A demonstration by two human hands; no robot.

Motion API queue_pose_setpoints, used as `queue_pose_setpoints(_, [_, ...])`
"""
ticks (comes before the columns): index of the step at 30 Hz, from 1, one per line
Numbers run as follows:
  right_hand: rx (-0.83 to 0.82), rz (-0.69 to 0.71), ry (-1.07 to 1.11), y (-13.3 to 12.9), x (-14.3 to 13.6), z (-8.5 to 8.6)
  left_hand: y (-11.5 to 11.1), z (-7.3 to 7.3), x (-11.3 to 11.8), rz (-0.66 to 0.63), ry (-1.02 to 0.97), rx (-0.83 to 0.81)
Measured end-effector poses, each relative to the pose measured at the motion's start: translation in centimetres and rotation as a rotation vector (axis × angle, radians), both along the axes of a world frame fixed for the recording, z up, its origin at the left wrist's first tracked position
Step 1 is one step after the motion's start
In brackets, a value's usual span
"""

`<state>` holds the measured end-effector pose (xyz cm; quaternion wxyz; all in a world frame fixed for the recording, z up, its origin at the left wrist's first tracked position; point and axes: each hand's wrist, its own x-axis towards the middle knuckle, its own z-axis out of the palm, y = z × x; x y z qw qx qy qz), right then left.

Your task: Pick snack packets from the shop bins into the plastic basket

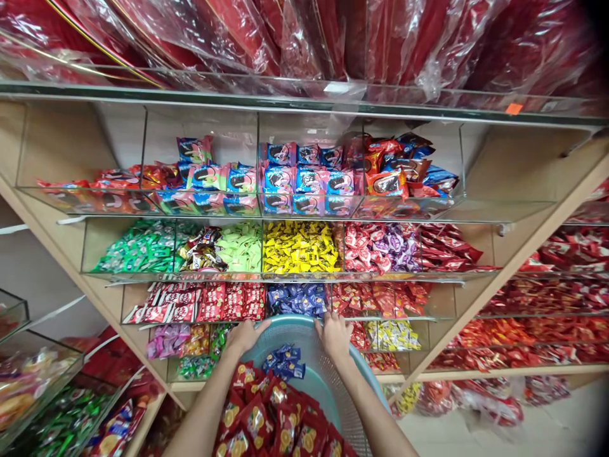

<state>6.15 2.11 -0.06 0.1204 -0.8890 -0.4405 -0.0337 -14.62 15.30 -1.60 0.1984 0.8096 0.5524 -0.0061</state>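
Note:
A round teal plastic basket (pixel 311 374) is below me, its far rim against the candy shelves. My left hand (pixel 245 336) holds the rim on the left, thumb stretched along it and the other fingers mostly hidden. On the right, my right hand (pixel 334 336) is closed over the same rim. Inside the basket lies a heap of red candy packets with orange-slice pictures (pixel 280 416). A small cluster of blue-wrapped candies (pixel 284 362) rests behind that heap. Just beyond the rim, similar blue candies (pixel 299 298) fill a shelf compartment.
Glass-fronted shelves hold yellow candies (pixel 302 247), green candies (pixel 137 247) and blue-pink packets (pixel 309 178). Overhead, red goods in clear plastic (pixel 314 38) sit on a glass shelf (pixel 295 95). More red candies (pixel 547 295) line shelves at right; bagged candies (pixel 495 400) lie below. Another bin (pixel 47 406) stands at left.

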Motion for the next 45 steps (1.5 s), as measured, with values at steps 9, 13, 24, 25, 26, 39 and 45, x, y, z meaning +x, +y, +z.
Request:
queue_pose_setpoints(9, [-0.085,0.092,0.182,5.2,-0.8,1.7,0.0,0.1,0.1,0.026,0.012,-0.012])
queue_pose_setpoints(13, [-0.130,0.032,0.308,6.5,-0.5,1.5,-0.1,0.2,0.0,0.017,0.007,0.004])
queue_pose_setpoints(24, [-0.127,0.015,0.373,6.7,0.1,1.3,-0.3,-0.3,0.1,0.019,-0.007,-0.002])
queue_pose_setpoints(25, [-0.129,0.013,0.376,6.8,0.2,1.4,-0.3,-0.3,0.1,0.019,-0.010,-0.002])
queue_pose_setpoints(26, [-0.130,0.013,0.379,6.9,0.2,1.5,-0.3,-0.2,0.1,0.019,-0.012,-0.002])
queue_pose_setpoints(39, [0.162,0.320,0.251,4.9,0.6,2.7,0.0,-0.5,0.0,0.000,-0.007,-0.001])
queue_pose_setpoints(45, [0.247,0.768,0.089,1.7,-1.9,2.6,-0.1,-0.5,0.1,0.018,-0.002,0.004])
